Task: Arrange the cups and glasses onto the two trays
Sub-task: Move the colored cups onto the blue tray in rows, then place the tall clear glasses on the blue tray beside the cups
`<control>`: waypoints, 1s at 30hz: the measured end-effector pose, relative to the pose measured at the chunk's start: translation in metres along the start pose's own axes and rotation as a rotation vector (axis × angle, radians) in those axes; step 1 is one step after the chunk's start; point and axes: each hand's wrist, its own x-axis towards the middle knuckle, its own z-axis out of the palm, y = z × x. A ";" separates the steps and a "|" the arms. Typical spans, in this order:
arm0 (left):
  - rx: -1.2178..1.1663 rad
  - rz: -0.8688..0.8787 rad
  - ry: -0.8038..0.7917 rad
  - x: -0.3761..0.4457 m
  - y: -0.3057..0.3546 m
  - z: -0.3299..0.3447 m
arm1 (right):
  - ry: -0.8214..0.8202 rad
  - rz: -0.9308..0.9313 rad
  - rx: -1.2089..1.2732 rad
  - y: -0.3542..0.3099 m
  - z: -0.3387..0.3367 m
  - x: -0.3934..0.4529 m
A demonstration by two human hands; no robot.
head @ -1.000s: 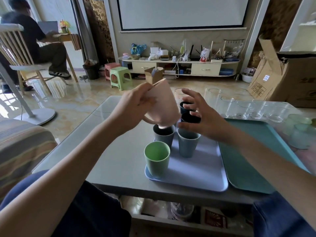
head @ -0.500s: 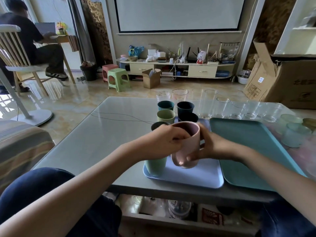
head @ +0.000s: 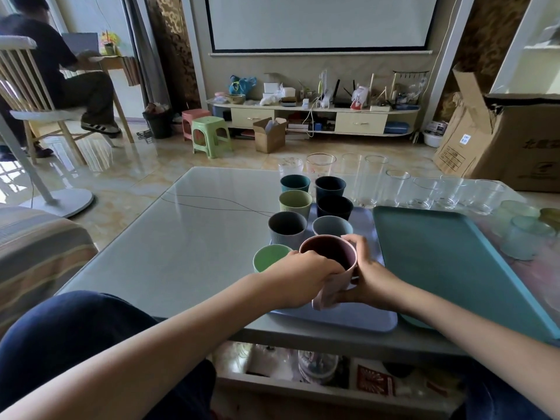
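Note:
A pink cup [head: 328, 249] stands upright at the near end of the lavender tray [head: 357, 321], gripped from both sides by my left hand [head: 303, 274] and my right hand [head: 368, 275]. A light green cup [head: 268, 257] stands just left of it on the tray. Behind them, a grey cup [head: 286, 227], a blue-grey cup [head: 331, 227], an olive cup [head: 295, 203] and a dark navy cup [head: 335, 207] stand in two columns. A teal cup [head: 295, 183] and another navy cup [head: 330, 186] stand farther back. The teal tray [head: 448, 253] lies to the right.
Several clear glasses [head: 424, 192] line the glass table's far edge [head: 212, 171], with frosted green glasses [head: 524, 234] at the far right. A thin cable [head: 212, 204] crosses the tabletop. A striped sofa arm [head: 33, 253] is left; a person sits at a desk far left.
The pink cup, held upside down above the cups a second ago, is turned upright and has come down onto the tray's near end, with both hands around it.

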 end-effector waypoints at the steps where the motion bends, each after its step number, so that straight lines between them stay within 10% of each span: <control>1: 0.010 0.003 0.000 0.000 -0.001 0.003 | 0.002 0.004 -0.002 0.002 0.003 -0.001; 19: -0.129 -0.034 0.197 -0.009 0.008 -0.031 | -0.136 -0.067 -0.147 0.016 -0.007 -0.006; 25: -0.253 -0.275 0.583 -0.006 -0.044 -0.059 | 0.066 0.016 -0.181 0.026 -0.020 -0.008; 30: -0.290 -0.561 0.603 0.009 -0.113 -0.036 | 0.302 0.005 -0.178 0.034 -0.047 0.013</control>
